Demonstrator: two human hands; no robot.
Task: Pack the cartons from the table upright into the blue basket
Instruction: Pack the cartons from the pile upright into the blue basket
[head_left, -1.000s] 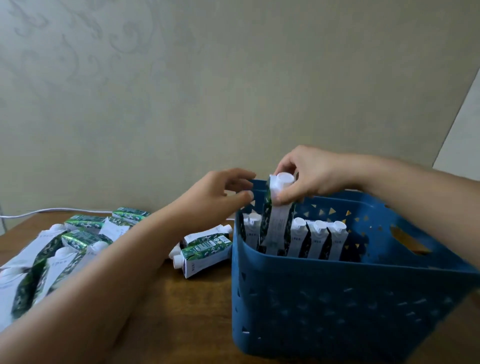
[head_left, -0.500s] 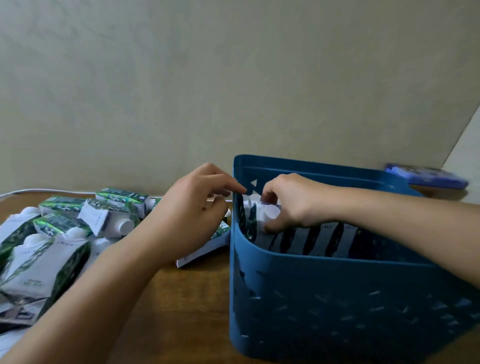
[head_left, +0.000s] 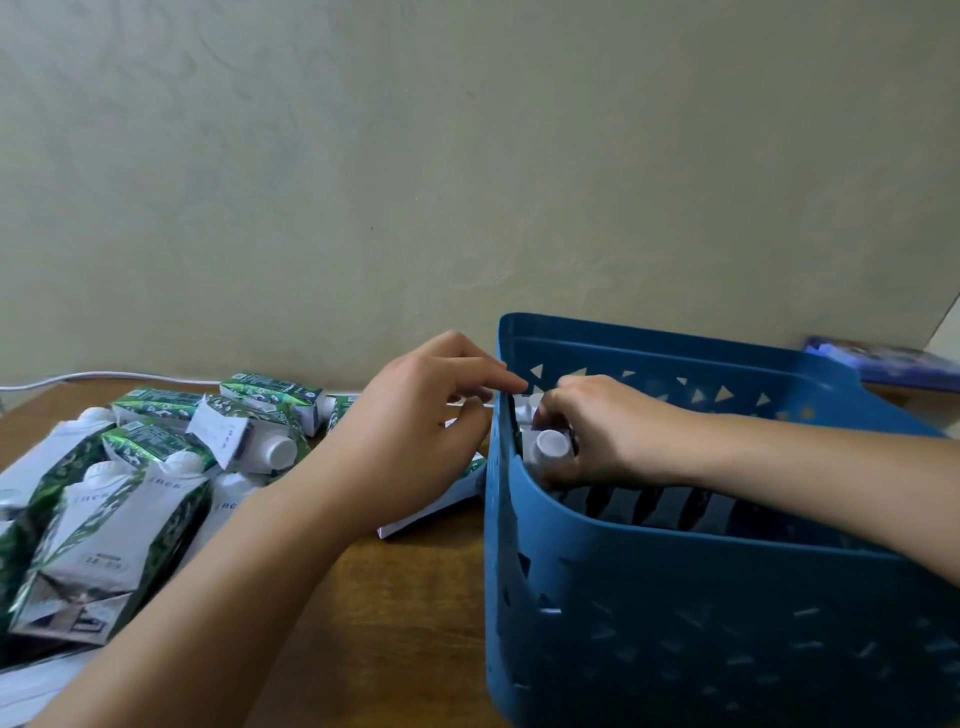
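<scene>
The blue basket (head_left: 675, 613) stands on the right of the wooden table (head_left: 395, 613). Several green-and-white cartons stand upright in a row inside it, near the front wall. My right hand (head_left: 597, 431) reaches into the basket's left end and grips the top of a white-capped carton (head_left: 550, 448) there. My left hand (head_left: 415, 441) is just outside the basket, its fingertips at the left rim, holding nothing that I can see. A pile of cartons (head_left: 130, 483) lies on its sides at the left of the table.
A white cable (head_left: 104, 375) runs along the wall behind the pile. A purple flat object (head_left: 883, 361) lies behind the basket at the far right. The beige wall stands close behind the table.
My right hand lowered the carton from above the rim down into the basket's left end. My left hand moved up to the basket's left rim. The view dropped lower.
</scene>
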